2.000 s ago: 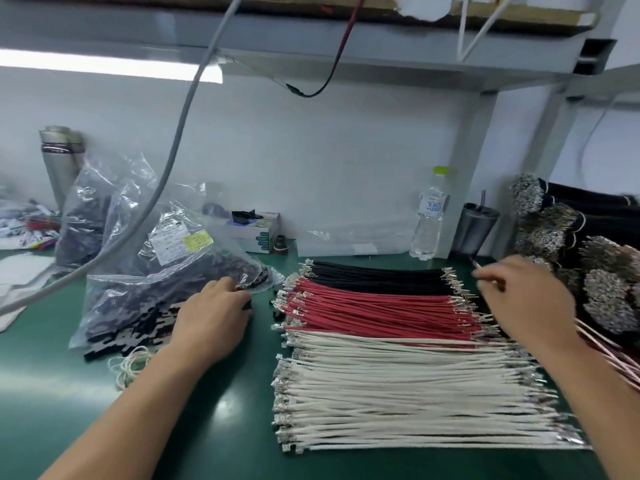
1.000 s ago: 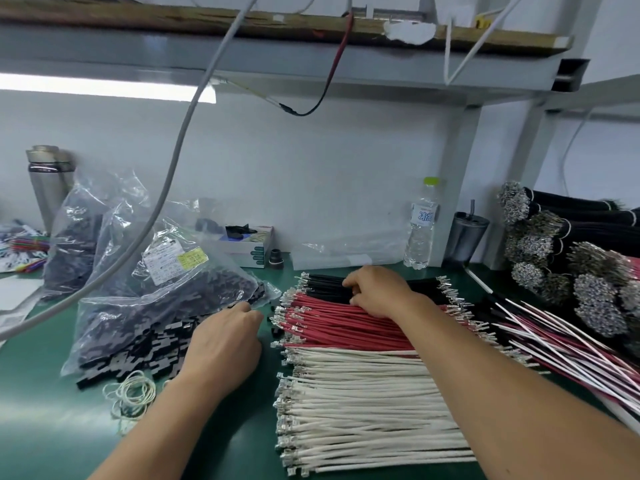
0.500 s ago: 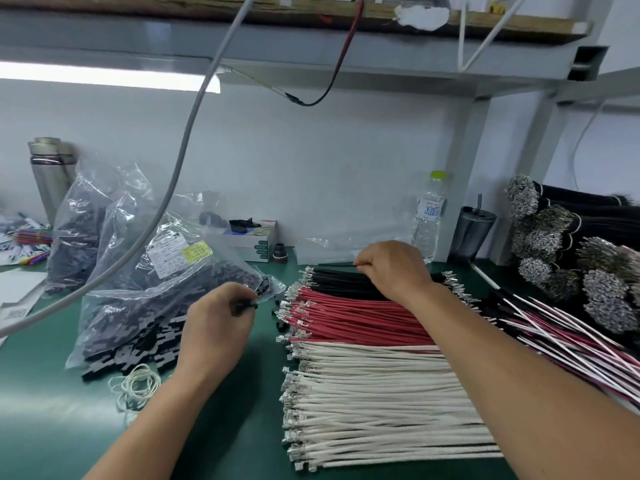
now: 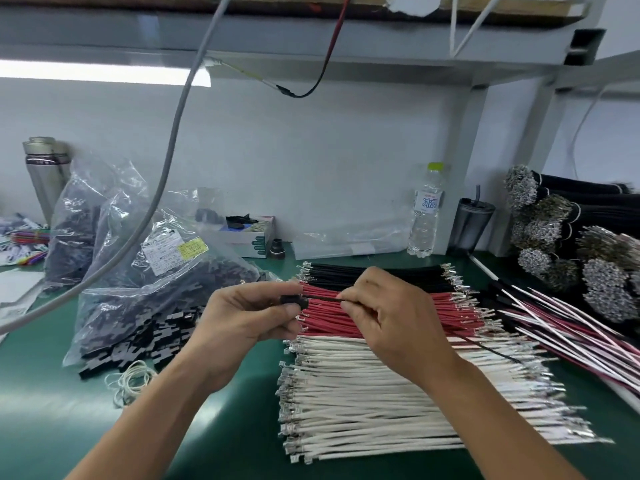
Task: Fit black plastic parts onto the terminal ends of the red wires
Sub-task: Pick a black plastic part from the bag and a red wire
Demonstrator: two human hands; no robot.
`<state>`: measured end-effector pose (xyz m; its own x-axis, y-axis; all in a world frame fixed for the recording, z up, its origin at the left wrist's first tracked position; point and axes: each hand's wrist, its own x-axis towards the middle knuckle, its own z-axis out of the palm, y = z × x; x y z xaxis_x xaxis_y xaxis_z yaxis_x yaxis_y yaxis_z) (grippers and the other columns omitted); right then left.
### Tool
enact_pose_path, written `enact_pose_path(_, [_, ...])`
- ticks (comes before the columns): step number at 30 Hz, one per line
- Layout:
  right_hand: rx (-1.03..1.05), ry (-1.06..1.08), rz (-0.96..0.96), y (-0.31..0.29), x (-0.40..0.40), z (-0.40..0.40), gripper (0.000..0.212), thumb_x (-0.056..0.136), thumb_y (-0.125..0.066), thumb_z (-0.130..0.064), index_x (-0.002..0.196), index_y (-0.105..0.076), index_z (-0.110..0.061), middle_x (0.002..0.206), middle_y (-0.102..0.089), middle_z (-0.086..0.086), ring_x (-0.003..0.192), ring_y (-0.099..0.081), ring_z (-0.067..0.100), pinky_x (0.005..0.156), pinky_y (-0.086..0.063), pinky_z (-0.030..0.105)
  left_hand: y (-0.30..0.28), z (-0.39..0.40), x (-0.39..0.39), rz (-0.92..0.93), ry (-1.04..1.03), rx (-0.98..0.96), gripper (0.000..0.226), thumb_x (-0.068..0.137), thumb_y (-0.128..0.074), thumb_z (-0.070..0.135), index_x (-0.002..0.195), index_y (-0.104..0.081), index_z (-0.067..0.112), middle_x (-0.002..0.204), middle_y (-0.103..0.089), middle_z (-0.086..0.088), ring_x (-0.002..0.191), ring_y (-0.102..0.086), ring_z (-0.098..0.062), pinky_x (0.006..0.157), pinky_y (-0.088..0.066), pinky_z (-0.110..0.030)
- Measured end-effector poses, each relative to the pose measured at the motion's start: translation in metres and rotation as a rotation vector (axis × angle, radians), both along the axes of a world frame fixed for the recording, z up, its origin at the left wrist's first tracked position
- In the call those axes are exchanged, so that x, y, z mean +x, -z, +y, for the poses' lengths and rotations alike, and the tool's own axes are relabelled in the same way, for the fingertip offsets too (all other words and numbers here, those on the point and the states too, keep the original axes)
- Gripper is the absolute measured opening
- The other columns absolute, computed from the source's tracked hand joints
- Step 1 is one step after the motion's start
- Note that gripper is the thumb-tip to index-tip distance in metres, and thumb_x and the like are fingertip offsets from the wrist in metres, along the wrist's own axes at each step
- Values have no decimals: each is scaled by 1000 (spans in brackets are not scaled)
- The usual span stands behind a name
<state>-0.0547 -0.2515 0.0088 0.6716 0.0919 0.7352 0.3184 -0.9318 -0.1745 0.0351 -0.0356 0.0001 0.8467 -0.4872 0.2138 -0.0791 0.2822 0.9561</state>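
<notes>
Both hands are raised above the green bench, close together over the left ends of the laid-out wires. The left hand pinches a small black plastic part between thumb and fingertips, the other fingers curled beneath. The right hand pinches a thin dark wire just to the right of that part; the wire's left end meets the part, though whether it is seated inside cannot be told. The same wire runs under the right palm and trails out to the right over the white wires, ending near. It looks black rather than red. Below the hands the red wires lie in a flat row, with a row of black wires on the far side and a broad row of white wires on the near side, all with metal terminals at both ends. To the left a clear plastic bag spills more black parts onto the bench, with a few rubber bands near it. At the right lie loose mixed wires and, farther back, stacked wire bundles. A water bottle and a dark cup stand against the far wall.
</notes>
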Motion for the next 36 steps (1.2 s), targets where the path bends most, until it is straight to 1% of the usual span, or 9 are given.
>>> enact_pose_path(3, [33, -36, 2, 2, -1, 6, 18, 93, -69, -24, 110, -75, -23, 90, -59, -14, 73, -50, -2, 64, -41, 14, 1, -1, -1, -12, 26, 8, 40, 62, -85, 12, 102, -82, 8, 81, -75, -24, 66, -73, -26, 65, -62, -30])
enact_pose_path(6, [116, -70, -60, 0, -4, 9, 15, 94, -69, -30, 105, -78, -24, 86, -56, -17, 71, -54, 2, 63, -41, 13, 0, -1, 0, -12, -11, -12, 48, 58, -87, 13, 106, -81, 11, 90, -76, -25, 69, -74, -26, 66, -63, -31])
enact_pose_path(8, [182, -59, -71, -4, -6, 4, 13, 92, -71, -37, 97, -78, -28, 83, -56, -18, 70, -56, 5, 61, -43, 17, -1, 0, 1, 7, -46, -40, 46, 54, -88, 13, 100, -82, 8, 93, -76, -28, 70, -75, -27, 66, -62, -29])
enact_pose_path(11, [167, -34, -44, -3, -7, 0, 8, 90, -73, -38, 89, -76, -31, 82, -57, -18, 71, -57, 3, 60, -41, 17, -3, 0, 2, 15, -32, -49, 42, 54, -88, 12, 95, -82, 5, 96, -76, -28, 75, -77, -30, 68, -62, -29])
enact_pose_path(14, [135, -27, -14, -1, -5, 3, 7, 91, -72, -38, 89, -75, -32, 83, -58, -19, 72, -56, 1, 61, -40, 16, -1, -2, 1, -2, -10, -25, 40, 57, -88, 10, 96, -82, 6, 96, -76, -27, 79, -78, -32, 73, -63, -31])
enact_pose_path(19, [114, -29, 32, -2, -5, 6, 8, 92, -69, -37, 89, -73, -32, 81, -60, -16, 70, -56, 4, 59, -46, 25, 2, -1, 1, -7, -13, -10, 39, 58, -89, 10, 96, -82, 5, 94, -77, -27, 80, -78, -33, 74, -63, -31])
enact_pose_path(24, [125, -39, 122, -6, -7, 1, 9, 94, -67, -36, 88, -72, -33, 80, -63, -17, 74, -60, 6, 65, -49, 28, 1, -2, 0, -35, 0, 9, 38, 58, -89, 12, 95, -82, 6, 94, -77, -25, 80, -77, -30, 74, -63, -31])
enact_pose_path(31, [158, -91, 291, -11, -7, -5, 9, 93, -68, -34, 86, -73, -31, 80, -66, -17, 79, -61, 6, 74, -51, 37, 0, -1, -2, -115, 28, 92, 38, 60, -89, 13, 97, -82, 6, 94, -77, -23, 84, -75, -29, 81, -63, -34])
enact_pose_path(36, [222, -119, 296, -9, -7, -5, 7, 89, -73, -30, 83, -76, -30, 79, -68, -15, 79, -64, 7, 75, -53, 41, 2, -3, -3, -94, 39, 110, 39, 57, -91, 13, 95, -83, 7, 93, -77, -24, 82, -76, -29, 78, -62, -30])
